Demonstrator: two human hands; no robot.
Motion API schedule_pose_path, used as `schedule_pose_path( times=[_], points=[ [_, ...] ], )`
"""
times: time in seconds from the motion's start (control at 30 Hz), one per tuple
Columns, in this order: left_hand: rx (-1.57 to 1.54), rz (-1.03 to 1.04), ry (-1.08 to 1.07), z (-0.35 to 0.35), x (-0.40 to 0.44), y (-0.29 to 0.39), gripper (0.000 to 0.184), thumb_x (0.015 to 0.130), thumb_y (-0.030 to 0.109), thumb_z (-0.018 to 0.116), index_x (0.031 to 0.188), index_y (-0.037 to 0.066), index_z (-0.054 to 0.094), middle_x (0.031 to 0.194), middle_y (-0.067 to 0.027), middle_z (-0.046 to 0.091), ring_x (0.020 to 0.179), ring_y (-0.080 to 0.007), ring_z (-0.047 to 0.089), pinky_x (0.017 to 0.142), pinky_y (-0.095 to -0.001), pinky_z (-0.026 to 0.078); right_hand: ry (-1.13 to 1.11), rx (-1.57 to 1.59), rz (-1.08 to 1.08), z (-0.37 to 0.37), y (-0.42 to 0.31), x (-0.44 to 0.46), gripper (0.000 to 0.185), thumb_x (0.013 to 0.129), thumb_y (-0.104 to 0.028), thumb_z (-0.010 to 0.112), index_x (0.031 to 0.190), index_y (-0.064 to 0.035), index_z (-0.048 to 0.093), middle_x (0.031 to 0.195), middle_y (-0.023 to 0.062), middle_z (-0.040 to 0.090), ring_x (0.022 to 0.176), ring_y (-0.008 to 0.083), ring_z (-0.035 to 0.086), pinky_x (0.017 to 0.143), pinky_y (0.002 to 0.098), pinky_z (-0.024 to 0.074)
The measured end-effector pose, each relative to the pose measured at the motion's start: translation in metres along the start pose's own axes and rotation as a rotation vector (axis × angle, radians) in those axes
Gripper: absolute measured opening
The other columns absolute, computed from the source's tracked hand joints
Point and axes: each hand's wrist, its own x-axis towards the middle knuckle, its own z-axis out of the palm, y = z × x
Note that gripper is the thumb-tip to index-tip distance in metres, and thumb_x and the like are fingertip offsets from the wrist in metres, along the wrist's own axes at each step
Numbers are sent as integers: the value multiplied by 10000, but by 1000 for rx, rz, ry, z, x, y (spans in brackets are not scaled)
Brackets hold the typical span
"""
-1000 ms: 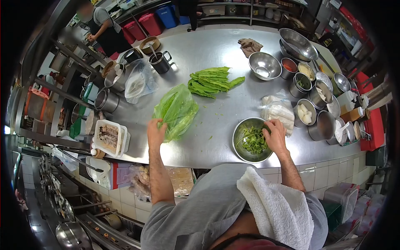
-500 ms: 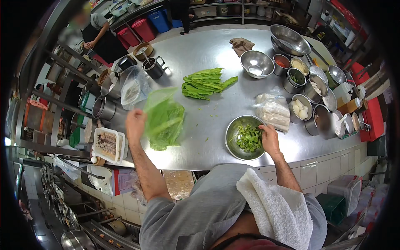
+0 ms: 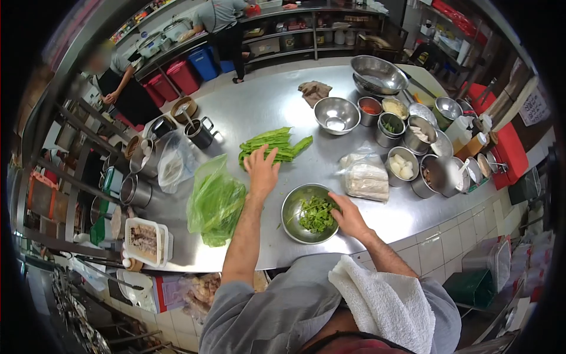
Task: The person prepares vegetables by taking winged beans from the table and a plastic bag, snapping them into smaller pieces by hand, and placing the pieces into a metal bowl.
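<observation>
My left hand [image 3: 261,172] is stretched out with fingers spread, just over the near edge of a pile of long green winged beans [image 3: 271,140]. It holds nothing, and I cannot tell whether its fingertips touch the pods. My right hand [image 3: 351,216] grips the right rim of a steel mixing bowl [image 3: 290,227] at the table's front edge. Inside that bowl lie leafy green herbs [image 3: 317,213]. Left of my left forearm a clear plastic bag [image 3: 216,203] with green vegetables in it rests on the table.
A wrapped white bundle [image 3: 365,177] lies right of the bowl. Several metal ingredient pots, including one of peeled white pieces [image 3: 401,167], crowd the right side. A metal mug [image 3: 200,133] and a white basket [image 3: 143,241] stand left. Two people are beyond the table.
My left hand has let go of the plastic bag and moved right to the winged beans. The bag has settled on the table. My right hand stays on the bowl.
</observation>
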Motion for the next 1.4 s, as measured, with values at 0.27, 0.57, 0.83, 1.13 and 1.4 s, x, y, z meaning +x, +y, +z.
schedule_pose_path(
  times=[0.27, 0.57, 0.83, 1.13, 1.4],
  points=[
    [94, -20, -172, 64, 39, 4, 460, 793, 203, 693, 1236, 189, 568, 1367, -85, 391, 1285, -303, 303, 1053, -642, 129, 68, 72, 191, -11, 8, -35, 452, 859, -110, 599, 1283, -14, 476, 1229, 177, 499, 1027, 287, 567, 874, 352, 485],
    [127, 16, -304, 67, 45, -6, 246, 782, 196, 683, 1027, 175, 687, 1346, -68, 420, 1284, -268, 314, 1066, -658, 87, 125, 65, 215, -20, 13, -50, 372, 869, -136, 607, 1206, 7, 541, 1211, 163, 510, 935, 244, 601, 810, 330, 502],
    [-144, 19, 206, 16, 64, 23, 140, 839, 92, 603, 979, 96, 604, 1229, -69, 541, 1188, -252, 472, 1091, -590, 79, 112, 91, 149, -60, 12, -51, 356, 880, -128, 596, 1208, -2, 542, 1184, 149, 531, 917, 222, 603, 769, 323, 505],
    [-271, 264, -80, -66, 9, 151, 167, 773, 75, 683, 906, 30, 593, 859, -124, 622, 847, -312, 583, 889, -427, 415, 103, 17, -269, -95, -27, 4, 393, 896, -216, 597, 1226, -23, 507, 1098, 161, 552, 889, 285, 600, 775, 366, 487],
    [-306, 99, -226, -58, -45, 166, 229, 743, 74, 708, 947, 39, 609, 905, -109, 641, 887, -310, 592, 804, -401, 434, -155, -399, -394, -66, -19, 27, 209, 890, -245, 567, 959, -48, 556, 922, 135, 589, 829, 344, 606, 712, 463, 474]
  ],
)
